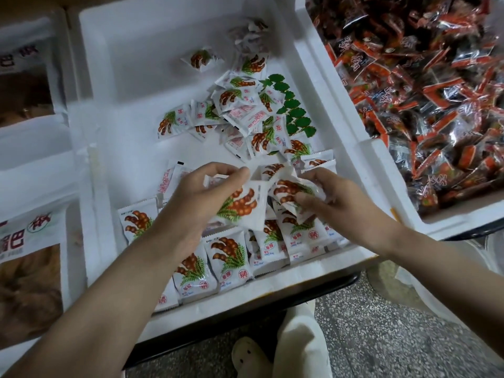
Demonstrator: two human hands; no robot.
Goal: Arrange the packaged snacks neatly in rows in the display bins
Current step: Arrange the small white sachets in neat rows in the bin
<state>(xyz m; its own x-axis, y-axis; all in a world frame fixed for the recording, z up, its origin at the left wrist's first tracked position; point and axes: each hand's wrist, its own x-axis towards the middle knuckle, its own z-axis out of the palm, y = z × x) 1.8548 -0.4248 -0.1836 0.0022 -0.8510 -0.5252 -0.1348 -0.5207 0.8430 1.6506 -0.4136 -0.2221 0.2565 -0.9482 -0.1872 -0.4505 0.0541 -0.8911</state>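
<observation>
The left hand [191,197] pinches a tamarind packet [242,207] between thumb and curled fingers. The right hand [335,197] grips a second packet [289,190] the same way. Both packets hang just above the near row [226,257] at 6 o'clock in the foam bin [272,285]. The remaining packets lie in a loose heap [245,113] toward 1 o'clock, with one stray beyond it at 12.

The sachets look light and pillow-soft, and their glossy film is probably slippery. A pinch on a crimped end seam, or flat across both faces, should hold better than a squeeze on the puffed middle, which might crush what is inside. The packets in the row overlap and lean on one another, so a careless nudge would likely tip them.

White floor shows from 9 to 11 o'clock inside the bin, which leaves room for more rows. The near wall backs the row. A green leaf strip [294,107] lies by the wall at 3 o'clock, close to the heap. Red-wrapped snacks [425,105] fill the neighbouring bin, and large bags [30,268] sit outside at 9.
</observation>
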